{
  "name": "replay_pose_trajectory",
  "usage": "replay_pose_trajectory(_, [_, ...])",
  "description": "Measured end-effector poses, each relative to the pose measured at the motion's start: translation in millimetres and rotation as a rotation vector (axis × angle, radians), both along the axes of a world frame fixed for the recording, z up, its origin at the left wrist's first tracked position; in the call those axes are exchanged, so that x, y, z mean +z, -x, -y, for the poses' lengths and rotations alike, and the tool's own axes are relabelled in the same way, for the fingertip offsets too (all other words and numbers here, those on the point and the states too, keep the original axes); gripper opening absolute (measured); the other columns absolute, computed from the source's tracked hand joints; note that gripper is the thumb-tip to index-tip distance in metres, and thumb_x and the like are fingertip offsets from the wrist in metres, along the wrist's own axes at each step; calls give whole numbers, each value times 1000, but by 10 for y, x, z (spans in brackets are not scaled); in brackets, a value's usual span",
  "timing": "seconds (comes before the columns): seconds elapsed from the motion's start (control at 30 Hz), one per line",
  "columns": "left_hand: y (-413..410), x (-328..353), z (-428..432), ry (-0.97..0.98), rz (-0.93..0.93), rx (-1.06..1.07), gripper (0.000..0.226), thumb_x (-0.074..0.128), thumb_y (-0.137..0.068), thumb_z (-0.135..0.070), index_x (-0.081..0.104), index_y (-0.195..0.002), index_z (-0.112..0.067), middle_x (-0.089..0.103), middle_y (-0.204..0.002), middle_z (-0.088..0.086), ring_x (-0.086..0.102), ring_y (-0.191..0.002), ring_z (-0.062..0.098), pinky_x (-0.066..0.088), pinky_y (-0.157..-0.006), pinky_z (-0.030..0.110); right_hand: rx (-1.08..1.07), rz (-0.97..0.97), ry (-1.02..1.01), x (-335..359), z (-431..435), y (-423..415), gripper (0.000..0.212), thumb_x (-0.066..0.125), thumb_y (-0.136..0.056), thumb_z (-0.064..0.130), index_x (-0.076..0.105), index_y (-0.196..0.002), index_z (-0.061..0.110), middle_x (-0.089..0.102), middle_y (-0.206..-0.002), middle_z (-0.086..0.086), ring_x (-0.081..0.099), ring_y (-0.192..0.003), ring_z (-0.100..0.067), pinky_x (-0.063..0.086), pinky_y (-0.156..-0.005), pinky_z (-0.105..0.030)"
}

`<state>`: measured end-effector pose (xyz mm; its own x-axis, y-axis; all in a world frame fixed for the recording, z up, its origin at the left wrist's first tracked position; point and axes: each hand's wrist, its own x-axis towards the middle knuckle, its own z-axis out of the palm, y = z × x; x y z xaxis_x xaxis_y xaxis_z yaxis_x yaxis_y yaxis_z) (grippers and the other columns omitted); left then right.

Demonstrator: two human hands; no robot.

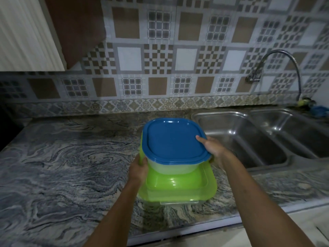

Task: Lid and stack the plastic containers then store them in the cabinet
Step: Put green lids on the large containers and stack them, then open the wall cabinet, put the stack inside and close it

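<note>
Blue-lidded container (175,139) atop green-lidded container (178,184) | left hand (139,168) at 9 o'clock, fingers wrapped round rim | right hand (212,147) at 3 o'clock, thumb on blue lid | countertop (71,157)

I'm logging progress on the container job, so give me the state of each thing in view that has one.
Blue-lidded clear plastic container: lidded, tilted, stacked on the green one.
Green-lidded square plastic container: lidded, underneath.
Left hand: gripping the stack's left side.
Right hand: gripping the blue lid's right edge.
Curved metal faucet: no water visible.
</note>
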<state>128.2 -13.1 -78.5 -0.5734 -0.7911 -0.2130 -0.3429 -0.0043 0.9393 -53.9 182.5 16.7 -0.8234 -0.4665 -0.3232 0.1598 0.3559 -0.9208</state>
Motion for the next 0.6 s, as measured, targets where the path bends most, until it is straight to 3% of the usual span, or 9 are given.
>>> replay_pose_trajectory(0.17, [-44,150,5,-49,-8,28,44,47,-100,-24,48,-137,-1,54,-136,19,49,-128,37,40,-107,45,-66,-105,-20,121,50,-92,26,65,-91,29,69,-105,8,71,-111,-10,68,-96,-26,56,-90,-41])
replay_pose_trajectory(0.27, [-42,603,60,203,-67,101,44,40,-101,-29,52,-130,2,60,-128,20,56,-119,35,45,-99,45,-53,-66,16,396,73,-124,30,66,-89,32,70,-99,3,72,-99,-8,68,-90,-25,56,-86,-41])
replay_pose_trajectory(0.33, [34,1130,58,413,-160,136,39,40,-101,-31,57,-124,-4,64,-117,8,59,-106,24,46,-89,35,8,-91,57,806,59,-139,21,62,-93,34,66,-94,13,67,-94,-2,64,-87,-20,53,-79,-36])
replay_pose_trajectory(0.4, [161,1761,7,593,-253,143,37,40,-100,-36,57,-126,-15,64,-116,4,60,-102,20,49,-88,36,49,-219,121,1303,14,-81,11,59,-94,38,61,-93,27,62,-104,4,60,-101,-18,50,-88,-36])
replay_pose_trajectory(0.47, [298,2353,-65,677,-344,73,37,39,-99,-42,53,-129,-26,61,-119,-1,62,-102,17,55,-88,42,93,-347,216,1795,-40,-27,19,59,-93,41,62,-108,29,61,-116,7,60,-110,-15,49,-99,-39])
replay_pose_trajectory(0.6, [664,3561,-247,1017,-474,-42,36,44,-97,-41,56,-126,-23,63,-114,-2,62,-100,14,57,-83,43,63,-665,349,2877,-153,105,27,59,-93,41,62,-116,27,64,-118,7,62,-106,-10,52,-96,-36])
